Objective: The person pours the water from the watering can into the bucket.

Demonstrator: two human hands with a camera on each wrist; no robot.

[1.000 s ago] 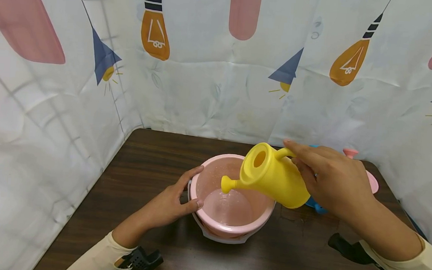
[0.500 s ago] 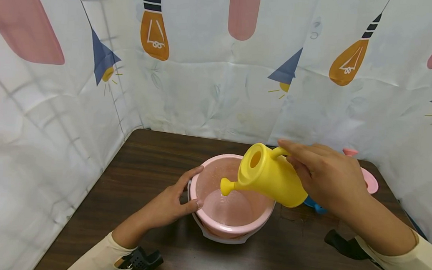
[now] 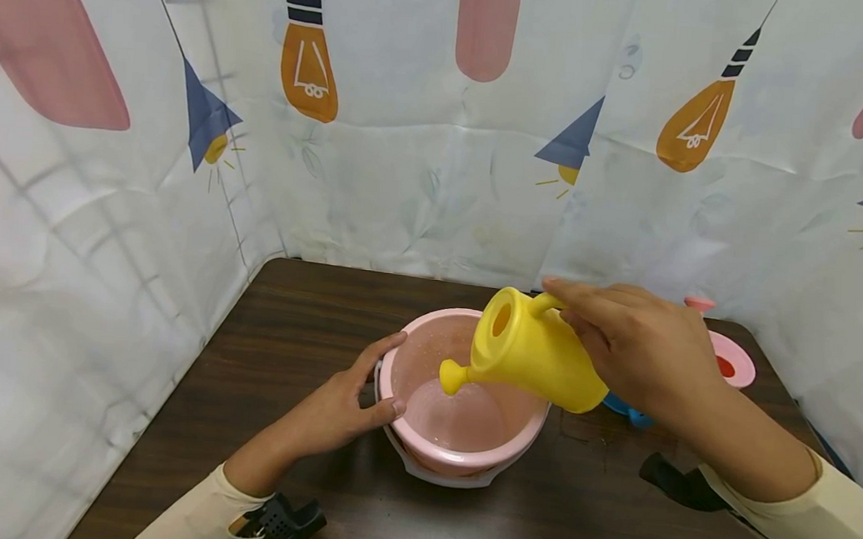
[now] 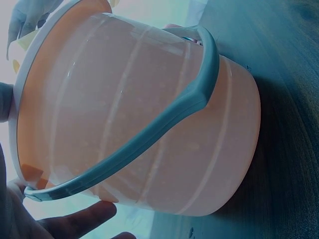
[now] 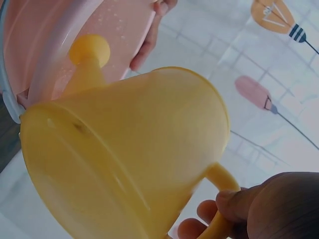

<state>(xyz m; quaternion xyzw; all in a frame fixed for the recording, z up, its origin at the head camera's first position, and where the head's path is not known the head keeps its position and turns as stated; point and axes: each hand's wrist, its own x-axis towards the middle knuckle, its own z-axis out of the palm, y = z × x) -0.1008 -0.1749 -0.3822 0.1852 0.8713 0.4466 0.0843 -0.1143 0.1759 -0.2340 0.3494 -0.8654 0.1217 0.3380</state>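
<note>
A pink bucket [image 3: 456, 457] stands on the dark table, its grey handle [image 4: 144, 139] hanging down the side. The left hand [image 3: 331, 413] grips the bucket's left rim, thumb at the near side and fingers along the outside. In the right hand [image 3: 644, 351] is the handle of a yellow watering can [image 3: 545, 361], tilted so that its spout [image 3: 453, 376] points down over the bucket's opening. The right wrist view shows fingers and thumb curled round the can's handle [image 5: 222, 177]. Whether water is leaving the spout is unclear.
Behind the right hand lie a pink item with a red centre [image 3: 735, 357] and a blue item [image 3: 635, 413], both partly hidden. Printed white cloth [image 3: 406, 201] hangs behind the table [image 3: 308, 311] and along its left side.
The right hand and the watering can have shifted slightly left, uncovering more of the pink item at the right. The left hand and bucket have stayed in place.
</note>
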